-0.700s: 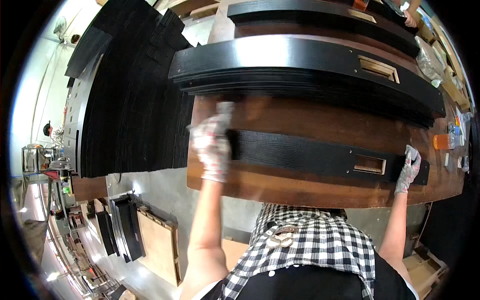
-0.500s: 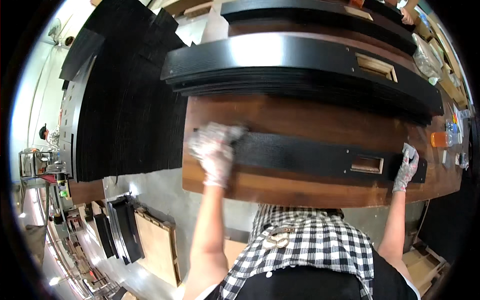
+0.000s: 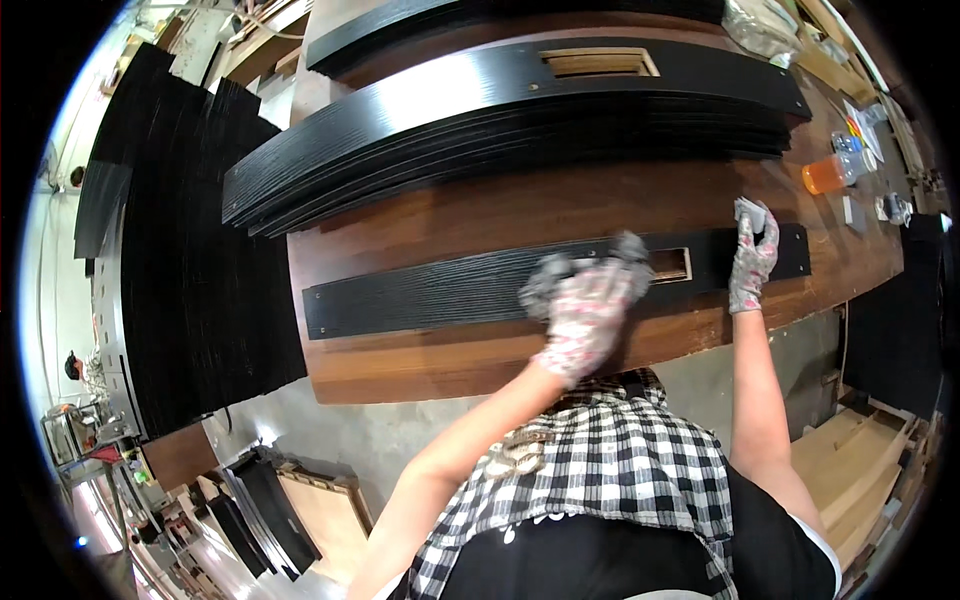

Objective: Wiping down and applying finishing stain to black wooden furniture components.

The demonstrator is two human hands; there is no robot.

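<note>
Crossing the black board [image 3: 420, 292], left hand [image 3: 585, 308]: blurred, can't tell fingers. Right hand [image 3: 755, 258] near board's end: fingers bent, grip unclear.

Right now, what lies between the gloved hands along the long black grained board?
In the head view, a pale-edged rectangular opening and a bare stretch of the black board lie between the left hand and the right hand.

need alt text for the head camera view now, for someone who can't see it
A person's gloved left hand, blurred, is over a long black board beside its rectangular cutout, on a brown table; the gloved right hand is near the board's right end. Beyond lies a stack of black boards, with orange liquid in a clear container farther right.
</note>
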